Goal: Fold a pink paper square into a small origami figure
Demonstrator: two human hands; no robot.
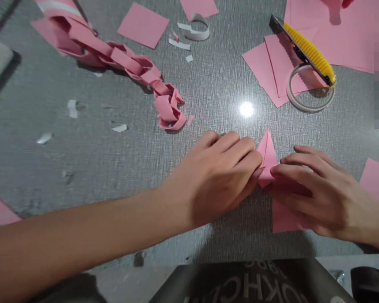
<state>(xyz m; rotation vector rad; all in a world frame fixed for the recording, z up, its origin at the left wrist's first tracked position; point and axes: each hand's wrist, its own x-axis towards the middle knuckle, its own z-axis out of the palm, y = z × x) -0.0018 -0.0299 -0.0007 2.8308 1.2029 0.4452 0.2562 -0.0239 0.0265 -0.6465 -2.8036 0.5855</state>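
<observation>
Folded pink paper [268, 149], pointed end up, sits right of centre in the frame, between both hands. Left hand [224, 172]: curled, pinching the paper's left edge. Right hand [316, 181]: fingers bent, fingertips against its right side; whether they grip, cannot tell. Pink sheet [281, 219] under right hand. Paper chain [123, 59] upper left; yellow cutter [309, 48] upper right, touching tape roll [309, 109].

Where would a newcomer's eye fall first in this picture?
Probably the pink paper chain, stretching across the upper left of the table. Next, the yellow utility knife at upper right, its end over a tape roll. Right of centre, the left hand pinches a folded pink paper, the right hand touching it.
</observation>
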